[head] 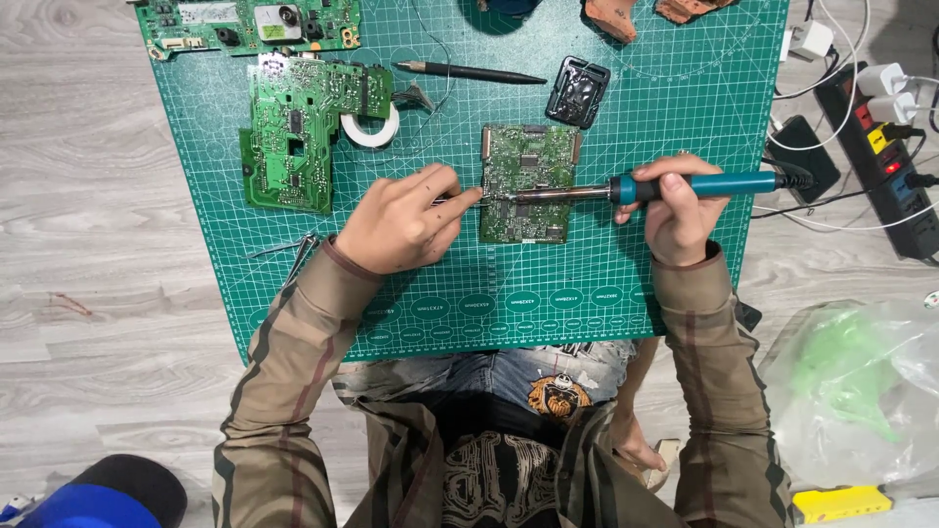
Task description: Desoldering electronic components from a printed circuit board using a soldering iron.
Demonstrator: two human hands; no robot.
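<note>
Left to right I log: large green circuit board [293, 137] and tape roll [372, 129] on the green cutting mat [685, 117]; my left hand [396, 220], fingers pinched on a thin wire at the small circuit board [528, 183] mid-mat; my right hand [677, 210], fingers wrapped round the teal soldering iron [675, 186], tip touching that board; power strip [885, 147] far right on the floor.

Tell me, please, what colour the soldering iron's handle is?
Teal-blue, seen in the head view: the soldering iron lies in the right hand.
</note>
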